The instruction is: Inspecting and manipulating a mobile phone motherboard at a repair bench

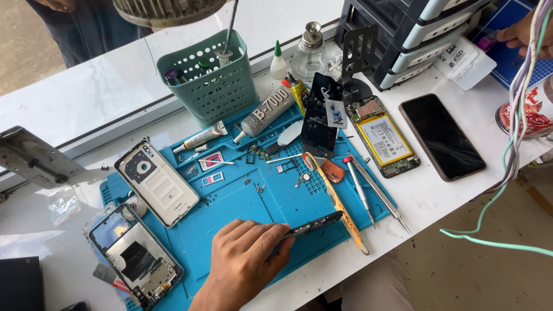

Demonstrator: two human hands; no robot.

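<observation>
Left hand (pixel 245 262) lies palm down on the blue mat (pixel 230 213), fingers curled together and clamped on the near end of a dark phone frame (pixel 314 224), which is held on edge, tilted, near the mat's front edge. Right hand (pixel 521 34) is at the upper right corner, only partly in view, fingers closed around something small and purple (pixel 488 40) above a blue gridded pad; exactly what it holds cannot be told. A bundle of cables (pixel 518 115) hangs down in front of it. Just right of the frame's far end lies a yellow-handled pry tool (pixel 340 207), with a screwdriver (pixel 360 187) and tweezers (pixel 383 198) beside it. On the mat's left sits a white back cover (pixel 158 184), inner side up; below it, an opened phone body (pixel 135 256) overlaps the mat's corner. A glue tube (pixel 265 112) and a smaller tube (pixel 201 137) lie near a green basket (pixel 213 86) at the mat's rear. A black phone part (pixel 319 118) rests at the mat's upper right. On the white table (pixel 438 201) to the right lie an open phone with its battery (pixel 385 138) exposed and, beside it, a dark phone (pixel 442 137) screen up. A drawer unit (pixel 415 34) stands behind them.
</observation>
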